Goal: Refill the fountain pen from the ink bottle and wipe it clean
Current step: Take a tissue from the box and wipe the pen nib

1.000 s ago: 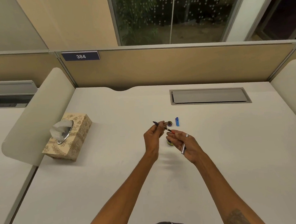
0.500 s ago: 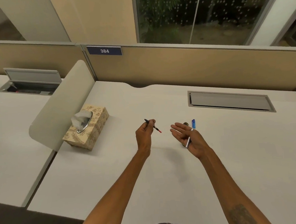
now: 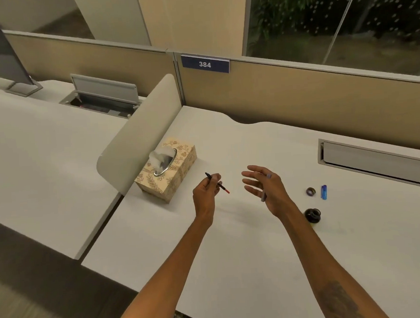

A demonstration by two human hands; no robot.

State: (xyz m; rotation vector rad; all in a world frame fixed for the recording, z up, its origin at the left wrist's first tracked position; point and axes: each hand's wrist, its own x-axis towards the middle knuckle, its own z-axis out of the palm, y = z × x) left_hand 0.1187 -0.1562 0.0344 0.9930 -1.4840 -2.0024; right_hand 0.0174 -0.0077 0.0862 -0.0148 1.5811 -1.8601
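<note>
— Pinched between thumb and fingertips, the slim black pen section with a red tip [image 3: 217, 184] sits in the left hand [image 3: 204, 196], held up over the white surface [image 3: 233, 243] near the middle of the frame. That grip is pressed together on it; the red end points down and right, the black end up and left.

— And the other hand?

— Its grip is spread: the right hand [image 3: 267, 188] has its fingers fanned towards the left, yet a grey metallic pen barrel [image 3: 265, 192] lies across the palm side, apparently tucked against the hand. How exactly it is kept there I cannot tell.

— Where is the ink?

— A small dark glass ink bottle [image 3: 312, 215] stands on the surface just right of the right wrist, its mouth uncovered. Its round dark cap [image 3: 310, 191] lies above it in the frame, and just beside the cap, to the right, lies a small blue plastic lighter-shaped object [image 3: 324, 192].

— Anything to wipe with?

— A beige floral-patterned tissue box [image 3: 167, 175] sits left of centre, near the left hand, with a white tissue [image 3: 160, 157] sticking out of its oval opening. It stands against a rounded pale divider panel [image 3: 138, 136]. Further out, a grey cable hatch [image 3: 376, 159] lies at the right edge, and a blue plate reading 384 [image 3: 205, 64] is fixed to the tan partition [image 3: 298, 97] above.
</note>
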